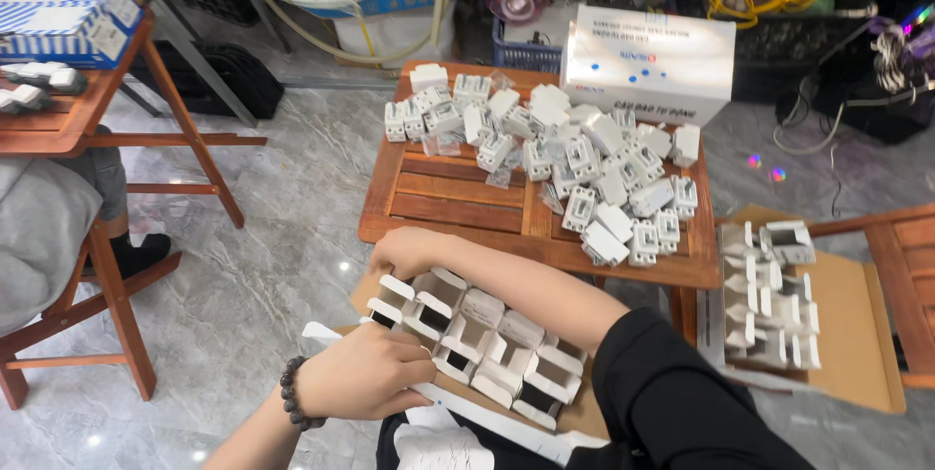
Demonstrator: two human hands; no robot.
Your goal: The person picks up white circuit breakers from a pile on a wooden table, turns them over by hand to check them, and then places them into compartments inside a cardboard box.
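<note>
Your left hand point(365, 373) fingers clamp the near edge of the tray of small white open cardboard boxes point(487, 343). Your right hand point(404, 251) grips its far left corner, fingers curled together.

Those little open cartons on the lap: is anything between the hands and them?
Nothing visible. The left hand rests directly on the near edge of the row of small open white cartons, and the right hand touches its far end. The pile of white plastic parts lies apart, on the wooden table beyond.
</note>
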